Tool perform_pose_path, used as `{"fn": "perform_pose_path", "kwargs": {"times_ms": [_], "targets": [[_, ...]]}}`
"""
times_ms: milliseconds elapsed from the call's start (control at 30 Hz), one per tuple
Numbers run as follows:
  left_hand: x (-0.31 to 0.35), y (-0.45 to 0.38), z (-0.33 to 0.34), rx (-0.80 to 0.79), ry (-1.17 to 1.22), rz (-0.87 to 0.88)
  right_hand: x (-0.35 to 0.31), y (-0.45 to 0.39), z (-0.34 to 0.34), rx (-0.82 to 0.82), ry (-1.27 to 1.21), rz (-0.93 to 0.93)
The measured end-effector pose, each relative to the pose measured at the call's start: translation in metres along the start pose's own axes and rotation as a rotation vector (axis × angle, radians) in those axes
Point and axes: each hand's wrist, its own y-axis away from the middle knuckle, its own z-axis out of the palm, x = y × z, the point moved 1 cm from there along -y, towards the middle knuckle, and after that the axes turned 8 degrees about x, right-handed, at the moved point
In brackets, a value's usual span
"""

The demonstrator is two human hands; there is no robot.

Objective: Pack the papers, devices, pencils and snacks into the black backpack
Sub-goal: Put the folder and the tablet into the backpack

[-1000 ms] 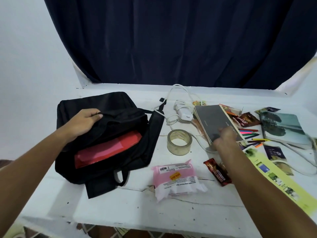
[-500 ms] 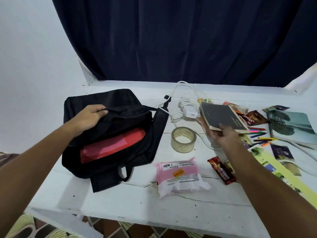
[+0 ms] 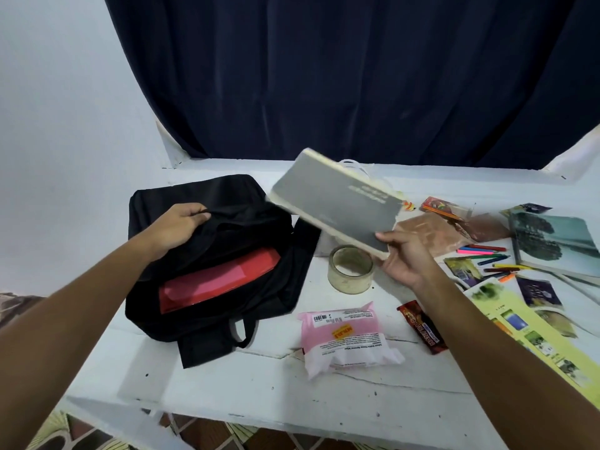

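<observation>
The right hand (image 3: 404, 259) grips the grey book (image 3: 337, 203); the left hand (image 3: 177, 224) pinches the black backpack (image 3: 214, 254) open. Best slide it flat beside the red folder (image 3: 220, 280).

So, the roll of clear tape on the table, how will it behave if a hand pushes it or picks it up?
The roll of clear tape lies flat on its side, so a push will probably slide it, not roll it. Stood on edge, its round shape would likely roll. It is a hollow ring that looks rigid, so it should be easy to pinch and fairly light.
</observation>
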Motion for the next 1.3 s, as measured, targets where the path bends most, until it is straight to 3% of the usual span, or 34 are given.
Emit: {"fn": "perform_pose_path", "kwargs": {"times_ms": [167,333,467,633,900,1033,1300], "targets": [[0.01,-0.005,-0.012,0.027,-0.006,0.012,0.026,0.003,0.017,-0.244,0.294,0.342],[0.037,-0.019,-0.037,0.048,-0.01,0.05,0.06,0.007,0.064,-0.181,0.388,0.459],[0.055,-0.025,-0.047,0.031,-0.042,0.107,0.093,-0.008,0.115,-0.086,0.245,0.428],[0.059,-0.03,-0.049,0.009,-0.038,0.179,0.143,-0.047,0.179,0.136,-0.104,0.37],[0.054,-0.044,-0.061,-0.085,-0.009,0.23,0.185,-0.117,0.241,0.299,-0.169,0.162],[0.052,-0.049,-0.065,-0.135,0.033,0.217,0.197,-0.137,0.243,0.413,0.073,0.086],[0.051,-0.057,-0.067,-0.176,0.032,0.243,0.196,-0.141,0.234,0.373,0.647,0.142]]}}
